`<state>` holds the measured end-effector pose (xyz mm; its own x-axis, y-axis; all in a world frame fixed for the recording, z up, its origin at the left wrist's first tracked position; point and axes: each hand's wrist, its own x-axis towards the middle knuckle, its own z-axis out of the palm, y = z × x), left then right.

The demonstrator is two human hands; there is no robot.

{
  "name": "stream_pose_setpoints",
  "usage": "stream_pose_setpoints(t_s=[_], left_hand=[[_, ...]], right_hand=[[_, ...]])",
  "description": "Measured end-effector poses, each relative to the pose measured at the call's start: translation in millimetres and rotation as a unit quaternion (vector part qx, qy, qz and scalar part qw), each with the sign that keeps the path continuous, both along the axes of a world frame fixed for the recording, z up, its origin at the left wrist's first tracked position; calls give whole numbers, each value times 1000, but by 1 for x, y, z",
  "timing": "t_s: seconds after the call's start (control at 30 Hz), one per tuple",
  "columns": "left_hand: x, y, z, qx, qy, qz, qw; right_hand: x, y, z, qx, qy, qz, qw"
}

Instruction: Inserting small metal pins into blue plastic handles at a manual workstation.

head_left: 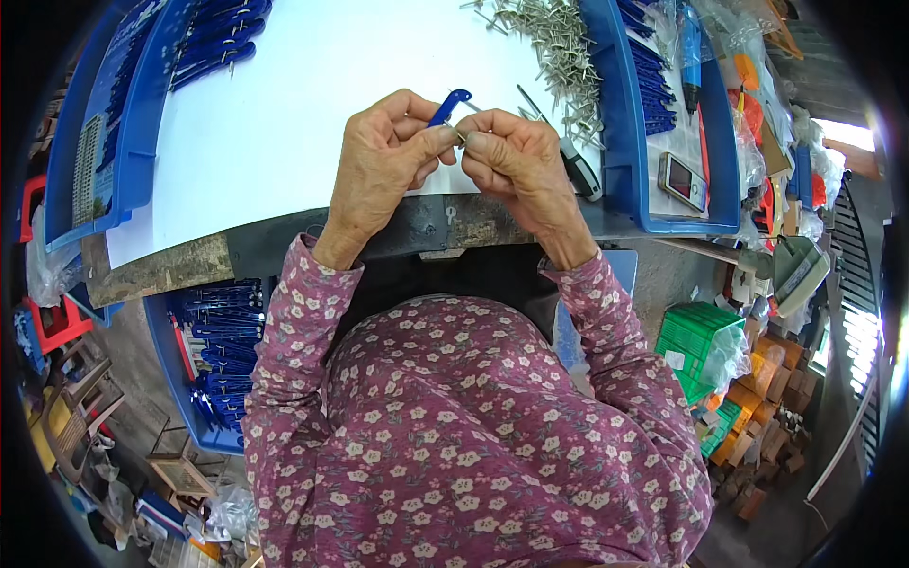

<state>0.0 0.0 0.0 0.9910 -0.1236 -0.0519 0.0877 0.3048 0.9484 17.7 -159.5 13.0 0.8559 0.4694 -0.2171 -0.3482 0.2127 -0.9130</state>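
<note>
White sheet gives my left hand open room leftward to a blue tray; beside my right hand, a screwdriver and heaped metal pieces obstruct

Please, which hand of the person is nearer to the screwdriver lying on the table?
The right hand. It is close beside the screwdriver, just to its left. The left hand is farther left, beyond the right hand.
</note>
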Motion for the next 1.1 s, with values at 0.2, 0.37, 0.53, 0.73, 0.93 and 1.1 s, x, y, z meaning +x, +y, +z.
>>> stream_pose_setpoints(t_s=[0.2,0.37,0.53,0.73,0.93,1.1], left_hand=[[-3,1,3,8,0,0,1000],[-3,2,1,13,-3,-10,1000],[-6,1,2,-10,-2,-3,1000],[-7,-1,-1,-22,-1,10,1000],[-8,-2,-3,41,-14,19,999],[-8,-1,1,106,-28,31,994]], right_hand=[[-4,3,-2,11,10,-19,1000],[-4,-1,-3,5,-12,0,1000],[-5,-1,1,-11,-38,2,999],[-5,-2,-1,-4,-37,2,999],[-7,3,-4,-56,-75,-28,995],[-8,5,-1,-198,-248,-34,948]])
